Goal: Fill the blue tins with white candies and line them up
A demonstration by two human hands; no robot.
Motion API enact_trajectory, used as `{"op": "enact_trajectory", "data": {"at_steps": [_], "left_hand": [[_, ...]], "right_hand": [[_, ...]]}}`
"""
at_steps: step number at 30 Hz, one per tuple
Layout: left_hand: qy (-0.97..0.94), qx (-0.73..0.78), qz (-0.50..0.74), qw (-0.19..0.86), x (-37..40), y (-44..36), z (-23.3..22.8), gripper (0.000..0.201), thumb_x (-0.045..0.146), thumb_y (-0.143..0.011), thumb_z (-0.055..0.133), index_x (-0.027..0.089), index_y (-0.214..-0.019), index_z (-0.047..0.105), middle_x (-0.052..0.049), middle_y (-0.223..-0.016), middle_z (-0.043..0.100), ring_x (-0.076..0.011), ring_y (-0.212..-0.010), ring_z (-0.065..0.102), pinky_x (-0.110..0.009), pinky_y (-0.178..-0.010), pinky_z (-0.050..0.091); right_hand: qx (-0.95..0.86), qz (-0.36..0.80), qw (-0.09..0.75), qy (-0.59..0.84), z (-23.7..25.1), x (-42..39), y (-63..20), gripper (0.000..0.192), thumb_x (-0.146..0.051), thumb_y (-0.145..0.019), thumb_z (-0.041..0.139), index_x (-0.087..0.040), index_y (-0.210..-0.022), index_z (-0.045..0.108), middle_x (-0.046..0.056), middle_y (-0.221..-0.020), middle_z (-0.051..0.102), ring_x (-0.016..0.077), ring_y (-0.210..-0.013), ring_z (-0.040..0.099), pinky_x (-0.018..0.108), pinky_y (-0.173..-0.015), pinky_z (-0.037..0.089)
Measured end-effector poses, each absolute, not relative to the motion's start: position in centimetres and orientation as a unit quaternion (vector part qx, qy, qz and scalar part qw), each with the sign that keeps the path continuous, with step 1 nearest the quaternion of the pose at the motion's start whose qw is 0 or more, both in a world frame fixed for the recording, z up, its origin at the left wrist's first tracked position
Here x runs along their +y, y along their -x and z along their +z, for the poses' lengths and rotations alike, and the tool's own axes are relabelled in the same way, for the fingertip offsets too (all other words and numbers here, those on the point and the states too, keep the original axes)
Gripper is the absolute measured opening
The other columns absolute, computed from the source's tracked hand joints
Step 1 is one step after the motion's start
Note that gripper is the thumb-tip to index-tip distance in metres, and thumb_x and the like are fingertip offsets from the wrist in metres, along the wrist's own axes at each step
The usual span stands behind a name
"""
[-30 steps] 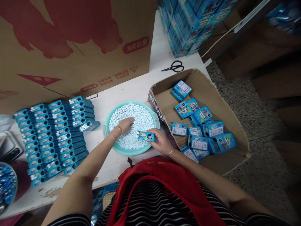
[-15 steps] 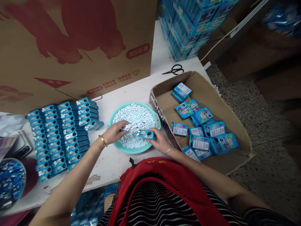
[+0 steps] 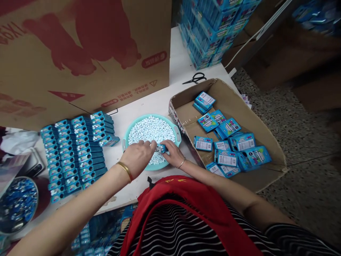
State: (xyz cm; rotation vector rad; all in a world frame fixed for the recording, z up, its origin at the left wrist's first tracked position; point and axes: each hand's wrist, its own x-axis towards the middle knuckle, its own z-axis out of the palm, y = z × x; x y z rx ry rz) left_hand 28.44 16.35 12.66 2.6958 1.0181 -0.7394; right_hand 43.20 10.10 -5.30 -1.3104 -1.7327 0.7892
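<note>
My right hand grips a small blue candy box above the near part of a turquoise basin. White candies fill much of the basin. My left hand has come up against the left end of that box, back of the hand upward and fingers drawn together. What those fingers hold, if anything, is hidden beneath them. To the left, rows of blue candy boxes stand with round holes facing up, several showing white candies at the top.
A cardboard tray of flat blue packs lies right of the basin. Behind it are black scissors and stacked blue display boxes. A big carton walls the back left. A metal bowl of blue wrapped pieces sits far left.
My left hand has moved right from over the candies to the small box, its fingers closing in. My right hand and the box shifted slightly left. The view has turned a little.
</note>
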Motion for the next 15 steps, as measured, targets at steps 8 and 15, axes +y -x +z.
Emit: {"op": "enact_trajectory", "data": {"at_steps": [8,15], "left_hand": [[-0.925,0.326,-0.086,0.177,18.4,-25.0,11.2,0.035,0.036,-0.087,0.053,0.021,-0.119,0.051,-0.01,-0.116,0.059,-0.0242,-0.099,0.061,-0.034,-0.077,0.052],[-0.906,0.305,-0.013,0.295,19.6,-24.3,3.9,0.024,0.038,-0.09,0.049,0.02,-0.105,0.053,-0.004,-0.092,0.061,-0.0179,-0.078,0.061,-0.03,-0.068,0.049]], "right_hand": [[-0.661,0.337,0.425,0.518,-5.2,10.0,-43.1,0.037,-0.024,-0.083,0.06,-0.021,-0.117,0.049,0.011,-0.109,0.061,0.0254,-0.106,0.057,0.042,-0.093,0.048],[-0.684,0.33,0.41,0.505,-3.9,11.3,-45.1,0.044,-0.043,-0.083,0.065,-0.021,-0.118,0.052,0.01,-0.11,0.063,0.0239,-0.106,0.059,0.038,-0.091,0.049]]}}
